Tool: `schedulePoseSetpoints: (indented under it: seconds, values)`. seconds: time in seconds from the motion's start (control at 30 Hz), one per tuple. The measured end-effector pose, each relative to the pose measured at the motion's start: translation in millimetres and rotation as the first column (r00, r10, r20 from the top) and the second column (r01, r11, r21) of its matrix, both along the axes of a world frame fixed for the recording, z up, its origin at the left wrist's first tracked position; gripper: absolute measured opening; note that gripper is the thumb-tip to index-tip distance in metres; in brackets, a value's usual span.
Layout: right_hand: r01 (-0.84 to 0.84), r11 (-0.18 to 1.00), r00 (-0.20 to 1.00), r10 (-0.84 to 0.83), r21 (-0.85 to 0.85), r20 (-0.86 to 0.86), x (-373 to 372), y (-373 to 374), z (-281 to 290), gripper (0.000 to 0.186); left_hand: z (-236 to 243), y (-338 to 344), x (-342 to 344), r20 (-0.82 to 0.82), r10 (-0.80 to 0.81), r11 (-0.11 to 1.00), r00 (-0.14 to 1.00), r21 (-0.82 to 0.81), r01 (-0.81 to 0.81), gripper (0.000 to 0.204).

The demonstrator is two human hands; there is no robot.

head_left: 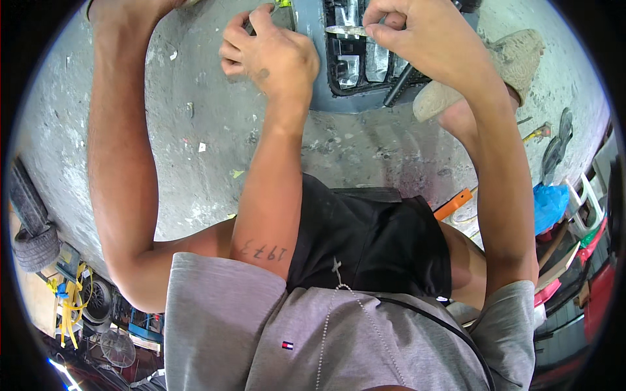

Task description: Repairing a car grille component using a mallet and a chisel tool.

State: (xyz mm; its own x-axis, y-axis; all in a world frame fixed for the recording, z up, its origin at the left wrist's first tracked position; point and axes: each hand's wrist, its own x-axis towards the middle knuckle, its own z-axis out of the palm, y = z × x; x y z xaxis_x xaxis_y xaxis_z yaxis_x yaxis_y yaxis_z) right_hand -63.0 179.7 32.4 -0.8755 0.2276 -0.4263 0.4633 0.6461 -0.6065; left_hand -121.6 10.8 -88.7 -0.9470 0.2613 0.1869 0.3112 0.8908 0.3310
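Observation:
My right hand (407,26) pinches a thin, pointed metal blade (344,30) between thumb and fingers. The blade lies across a black-framed part with shiny silver cells (377,62), which sits on a grey panel (319,91) on the floor. Left of the panel, my left hand (274,52) has its fingers curled; something dark shows between them, too hidden to name. A black rod (403,85) slants over the lower right corner of the part, below my right hand. The part's far end runs past the upper edge of the picture.
My slippered right foot (482,78) is right of the panel. An orange handle (452,205) lies by my right thigh. Farther right are a black strip-like thing (557,150), a blue plastic bag (550,202) and a white plastic chair (587,202). Tyres (38,247) stand at the left.

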Motion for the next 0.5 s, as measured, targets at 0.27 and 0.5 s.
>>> schedulePoseSetpoints:
  seconds: [0.27, 0.5]
  values:
    - [0.024, 0.999, 1.0, -0.023, -0.035, 0.02, -7.3, -1.7, 19.4, 0.015, -1.4, 0.4, -2.3, 0.003, 0.015, 0.998, 1.0, 0.063, -0.015, 0.034]
    - [0.036, 0.999, 0.995, -0.033, -0.031, 0.092, -6.5, 4.9, 2.6, 0.015, -1.2, -4.0, -3.5, 0.013, 0.014, 0.999, 1.0, 0.049, -0.014, 0.033]
